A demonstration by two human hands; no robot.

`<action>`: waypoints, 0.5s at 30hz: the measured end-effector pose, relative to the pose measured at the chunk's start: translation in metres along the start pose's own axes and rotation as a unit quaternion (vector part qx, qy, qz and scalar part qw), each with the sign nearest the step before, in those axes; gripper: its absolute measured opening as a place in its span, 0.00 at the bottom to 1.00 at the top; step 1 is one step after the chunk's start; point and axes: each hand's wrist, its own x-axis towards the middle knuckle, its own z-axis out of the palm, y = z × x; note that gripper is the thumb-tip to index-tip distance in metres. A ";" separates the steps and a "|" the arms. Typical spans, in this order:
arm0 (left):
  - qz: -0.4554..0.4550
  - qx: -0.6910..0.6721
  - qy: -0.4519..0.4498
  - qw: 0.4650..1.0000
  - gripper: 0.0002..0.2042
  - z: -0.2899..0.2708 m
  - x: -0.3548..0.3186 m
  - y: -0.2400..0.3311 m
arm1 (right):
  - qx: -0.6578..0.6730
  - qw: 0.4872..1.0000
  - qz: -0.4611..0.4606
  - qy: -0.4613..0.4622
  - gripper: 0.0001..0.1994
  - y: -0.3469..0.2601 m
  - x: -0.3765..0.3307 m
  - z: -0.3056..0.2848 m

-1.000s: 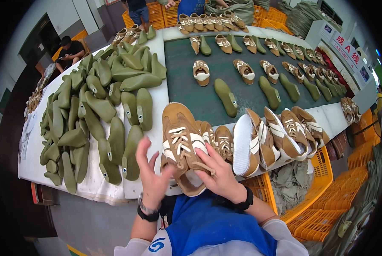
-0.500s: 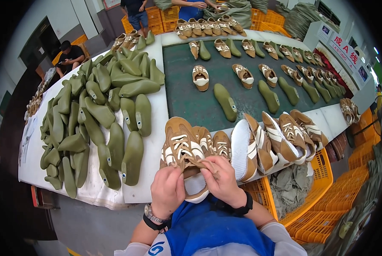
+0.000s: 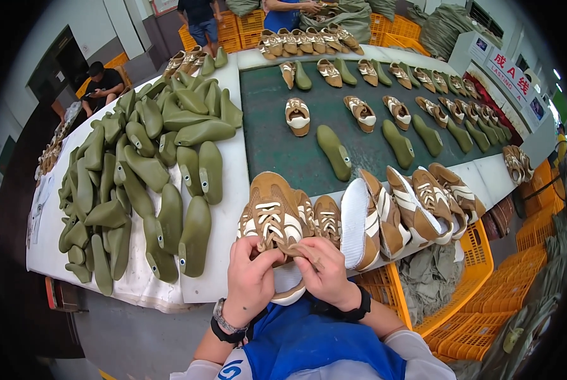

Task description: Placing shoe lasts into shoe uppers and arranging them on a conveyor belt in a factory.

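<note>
In front of me is a brown shoe upper (image 3: 269,190) with white stripes and pale lacing, its toe pointing away and its white heel edge toward me. My left hand (image 3: 250,278) is closed in a pinch on the left side of its opening. Opposite it, my right hand (image 3: 324,271) pinches a light-brown strip at the opening; whether that is lace or tongue I cannot tell. Other brown-and-white uppers (image 3: 328,220) stand close behind and to the right, several leaning in a row, one showing a white inner sole (image 3: 354,221).
A big heap of green shoe lasts (image 3: 141,164) covers the white table (image 3: 223,266) at left. Beyond, a dark green belt (image 3: 277,152) carries uppers and lasts in rows. An orange crate (image 3: 483,253) with grey cloth stands at lower right. People are at the far side.
My left hand has shifted slightly up and its fingers have come nearer the lacing. The right hand still pinches the strip. My view has moved very slightly.
</note>
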 end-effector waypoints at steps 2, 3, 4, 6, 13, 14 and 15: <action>0.028 -0.001 -0.030 0.999 0.08 0.000 0.001 -0.001 | -0.002 1.000 -0.003 0.013 0.07 0.000 0.001 -0.001; 0.029 -0.001 -0.030 0.999 0.08 0.000 -0.001 -0.002 | 0.019 0.999 0.035 0.026 0.07 0.002 0.003 -0.004; 0.028 -0.020 -0.038 0.999 0.07 -0.002 -0.005 -0.003 | 0.039 0.996 0.073 0.040 0.06 0.004 0.004 -0.006; 0.016 -0.073 -0.050 0.996 0.06 -0.005 -0.011 -0.005 | 0.061 0.993 0.097 0.039 0.06 0.005 0.003 -0.011; 0.003 -0.029 -0.010 1.000 0.10 0.002 -0.005 0.002 | 0.007 1.000 -0.013 -0.011 0.07 0.003 0.008 -0.009; -0.003 -0.006 0.001 1.000 0.10 0.000 -0.002 0.011 | -0.009 1.000 -0.023 -0.008 0.07 0.001 0.009 -0.008; -0.008 0.016 0.011 1.000 0.11 0.000 0.000 0.017 | -0.026 0.999 -0.033 -0.006 0.08 0.000 0.009 -0.008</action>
